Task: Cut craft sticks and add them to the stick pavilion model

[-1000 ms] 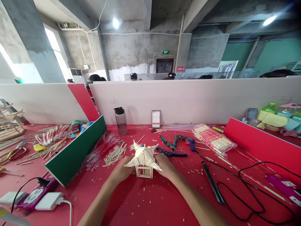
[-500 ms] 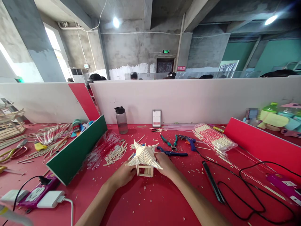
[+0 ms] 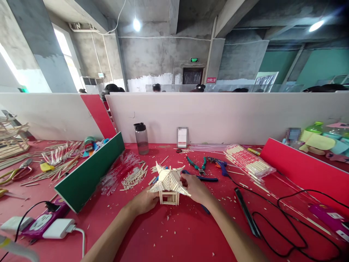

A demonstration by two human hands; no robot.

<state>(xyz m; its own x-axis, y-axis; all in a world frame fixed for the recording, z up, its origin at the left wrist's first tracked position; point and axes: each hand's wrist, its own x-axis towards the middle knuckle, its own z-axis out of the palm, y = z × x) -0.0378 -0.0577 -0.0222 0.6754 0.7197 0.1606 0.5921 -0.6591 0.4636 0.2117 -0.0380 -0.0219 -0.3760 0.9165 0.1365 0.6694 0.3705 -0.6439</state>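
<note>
A small pavilion model built of pale wooden sticks, with upturned roof corners and an open square frame beneath, stands in front of me at the middle of the red table. My left hand grips it low on the left side, its fingertips hidden under the roof. On the other side my right hand is closed at the right roof edge, with fingers partly behind the model. Just beyond the right hand lies a blue-handled tool, partly covered by that hand. Short cut sticks are heaped beyond the left hand.
Green-handled pliers, a glue gun with a black cord and a bundle of packed sticks lie to the right. A dark knife-like tool is nearer. A water bottle and phone stand behind; a green board is left.
My right hand has shifted slightly and curls more at the roof edge. A bit of blue now shows beside the right wrist. The model has barely moved; the view has drifted slightly.
</note>
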